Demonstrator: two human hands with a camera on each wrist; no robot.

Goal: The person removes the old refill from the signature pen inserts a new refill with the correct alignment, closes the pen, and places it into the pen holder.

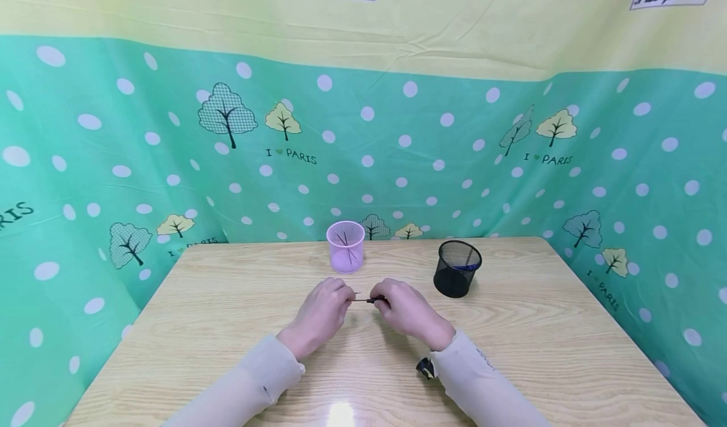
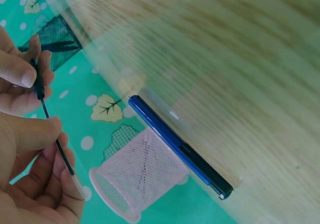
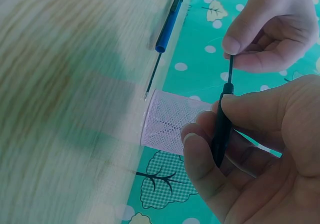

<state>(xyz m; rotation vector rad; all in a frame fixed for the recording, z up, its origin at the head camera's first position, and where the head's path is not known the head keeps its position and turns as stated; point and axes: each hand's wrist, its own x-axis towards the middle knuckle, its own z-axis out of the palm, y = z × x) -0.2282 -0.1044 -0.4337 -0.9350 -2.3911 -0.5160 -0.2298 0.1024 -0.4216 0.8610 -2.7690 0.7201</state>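
Between thumb and fingers, my left hand (image 1: 325, 310) pinches a thin pen refill (image 2: 64, 154), dark with a pale end. My right hand (image 1: 410, 310) grips a black pen section (image 3: 223, 126), from which the refill sticks out toward the left hand. Both hands are raised close together over the middle of the table. In the wrist views a blue pen barrel (image 2: 157, 129) with a dark clip part lies on the table beyond the hands. By it lies a thin dark stick (image 3: 153, 74), seen in the right wrist view. The hands hide both in the head view.
Behind the hands a lilac mesh cup (image 1: 346, 262) holds several thin dark sticks. To the right stands a black mesh cup (image 1: 451, 283) with blue items inside. A small black object (image 1: 425, 368) is beside the right sleeve. A patterned curtain (image 1: 397, 162) surrounds the wooden table (image 1: 227, 301).
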